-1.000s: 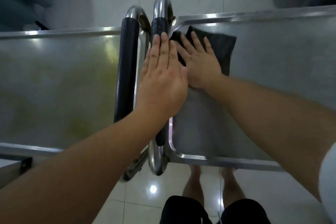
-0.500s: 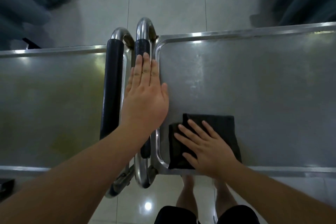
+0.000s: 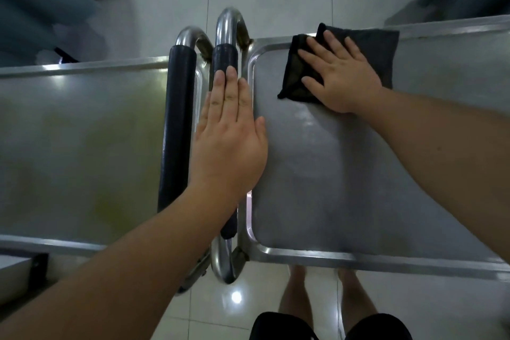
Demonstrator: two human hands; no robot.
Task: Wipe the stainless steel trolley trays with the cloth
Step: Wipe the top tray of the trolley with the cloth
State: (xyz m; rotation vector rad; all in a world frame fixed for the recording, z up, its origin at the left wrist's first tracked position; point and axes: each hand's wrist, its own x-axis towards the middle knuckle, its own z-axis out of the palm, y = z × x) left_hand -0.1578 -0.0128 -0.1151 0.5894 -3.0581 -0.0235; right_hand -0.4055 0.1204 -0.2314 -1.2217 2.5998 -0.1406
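Right trolley tray: large stainless sheet with a raised rolled rim, judged stiff, heavy and slick. No grip is needed on it; it is only to be wiped. A faint streaked sheen is seen on the sheet just below the cloth, possibly moisture; this cannot be confirmed.

Left trolley tray: same build, set just beside the right one, with a yellowish cast on its surface. Whether that is residue or reflection cannot be told. It is judged still to be wiped.

Two handles stand between the trays, each a steel tube with a black sleeve. The right trolley's handle is judged the sensible bracing point, since a wheeled trolley is likely to roll under a push.

Cloth: dark, folded, soft and light, lying at the far left corner of the right tray, its far edge lapped over the rim. It is judged to slide easily on steel and to bunch if pinched, so it is best driven by flat pressure from above, palm centred on the fold.

Left hand: laid flat on the handle sleeve, fingers straight and together, nothing gripped.

Right hand: pressed flat on the cloth, fingers spread and extended, not curled round it.
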